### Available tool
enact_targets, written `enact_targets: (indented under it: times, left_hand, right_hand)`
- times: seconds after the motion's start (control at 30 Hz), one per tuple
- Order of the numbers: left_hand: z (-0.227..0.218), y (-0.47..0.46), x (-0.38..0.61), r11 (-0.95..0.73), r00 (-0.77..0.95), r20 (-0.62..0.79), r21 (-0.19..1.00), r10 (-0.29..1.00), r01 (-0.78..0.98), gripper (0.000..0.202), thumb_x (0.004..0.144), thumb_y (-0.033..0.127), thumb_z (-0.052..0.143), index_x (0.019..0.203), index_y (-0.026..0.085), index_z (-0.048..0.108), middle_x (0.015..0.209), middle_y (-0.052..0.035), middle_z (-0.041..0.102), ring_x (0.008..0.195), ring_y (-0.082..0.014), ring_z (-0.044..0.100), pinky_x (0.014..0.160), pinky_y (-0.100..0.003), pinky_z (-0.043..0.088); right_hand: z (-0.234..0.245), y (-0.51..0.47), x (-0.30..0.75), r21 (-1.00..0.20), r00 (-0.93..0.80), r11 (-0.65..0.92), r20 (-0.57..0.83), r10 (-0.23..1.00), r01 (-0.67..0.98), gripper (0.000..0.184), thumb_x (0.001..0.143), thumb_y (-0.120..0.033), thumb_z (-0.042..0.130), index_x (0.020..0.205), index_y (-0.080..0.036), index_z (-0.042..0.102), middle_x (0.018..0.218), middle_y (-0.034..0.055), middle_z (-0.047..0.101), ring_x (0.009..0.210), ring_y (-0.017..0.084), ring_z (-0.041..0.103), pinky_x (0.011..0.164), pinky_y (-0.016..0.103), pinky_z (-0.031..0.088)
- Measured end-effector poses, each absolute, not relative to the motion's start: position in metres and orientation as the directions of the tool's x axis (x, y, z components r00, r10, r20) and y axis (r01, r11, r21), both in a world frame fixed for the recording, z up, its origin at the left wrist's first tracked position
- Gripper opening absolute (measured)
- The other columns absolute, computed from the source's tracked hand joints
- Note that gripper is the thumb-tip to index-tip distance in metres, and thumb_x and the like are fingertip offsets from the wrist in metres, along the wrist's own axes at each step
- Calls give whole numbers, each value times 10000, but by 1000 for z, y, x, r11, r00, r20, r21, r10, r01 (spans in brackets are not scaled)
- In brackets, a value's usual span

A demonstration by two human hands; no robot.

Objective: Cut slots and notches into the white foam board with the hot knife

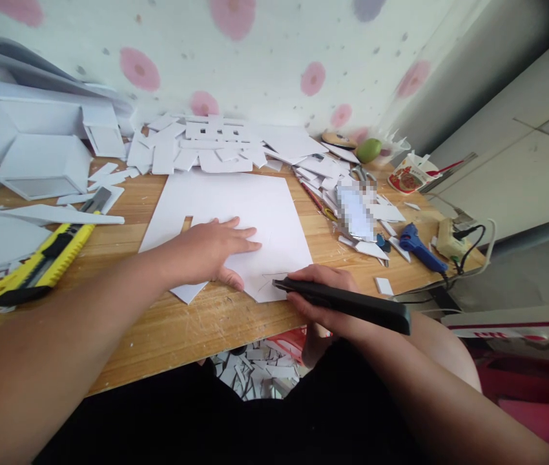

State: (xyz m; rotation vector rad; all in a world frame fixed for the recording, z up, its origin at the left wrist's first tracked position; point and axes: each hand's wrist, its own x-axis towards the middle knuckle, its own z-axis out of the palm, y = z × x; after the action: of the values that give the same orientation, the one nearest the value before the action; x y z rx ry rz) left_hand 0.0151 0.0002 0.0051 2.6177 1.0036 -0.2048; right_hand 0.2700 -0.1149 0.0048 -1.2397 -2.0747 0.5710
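Note:
A large white foam sheet lies flat on the wooden table. My left hand rests palm down on the sheet's near part, fingers stretched out flat. My right hand is closed round a black utility knife, whose tip touches the sheet's near right corner by a thin cut line. The knife's handle points back toward my right arm.
A yellow utility knife lies at the left. White boxes and foam offcuts crowd the back. A blue glue gun, a power strip, a green fruit and a cup sit at the right. Scraps lie on the floor.

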Motion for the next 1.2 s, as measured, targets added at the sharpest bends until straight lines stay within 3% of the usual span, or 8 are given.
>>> enact_targets:
  times: [0.23,0.43,0.77,1.0,1.1,1.2]
  left_hand:
    - [8,0,17,-683,720,-269,232,640,693,862,761,669,771,1507,362,464,1660,-16,302,1552,-396,186,1204,-606,235]
    - [2,3,15,-706,746,-242,241,621,666,863,766,703,741,1508,362,462,1655,-18,314,1550,-392,194,1212,-609,216]
    - [8,1,17,-702,738,-258,232,624,674,810,787,616,774,1500,365,481,1645,-39,329,1550,-380,206,1218,-578,225]
    - [8,1,17,-694,727,-266,220,633,686,841,777,659,761,1507,358,471,1650,-47,310,1548,-390,202,1211,-596,232]
    - [8,1,15,-708,739,-248,216,626,673,814,786,662,750,1498,376,481,1650,-41,312,1545,-393,211,1204,-599,249]
    - [4,2,11,-708,744,-245,231,622,667,806,800,655,738,1510,393,458,1662,-24,296,1555,-386,180,1205,-614,245]
  right_hand:
    - [-1,-119,268,-652,-308,432,303,902,623,133,858,-284,674,962,-224,732,820,16,778,691,145,723,682,257,575]
    - [-9,-126,272,-632,-297,487,389,872,603,98,863,-267,667,941,-227,710,749,12,755,631,147,707,604,250,557]
    - [-12,-135,286,-597,-319,504,395,862,624,100,868,-259,683,964,-233,696,751,0,751,630,139,709,604,238,561]
    - [-8,-142,296,-616,-310,475,362,879,628,109,844,-265,695,948,-238,714,757,6,765,630,153,716,601,253,573]
    - [-7,-150,305,-688,-189,403,367,911,604,122,823,-265,741,944,-252,734,806,17,782,679,178,739,643,284,606]
    - [-10,-158,313,-793,58,292,379,924,534,168,807,-308,791,964,-270,744,867,31,782,768,219,750,696,340,627]
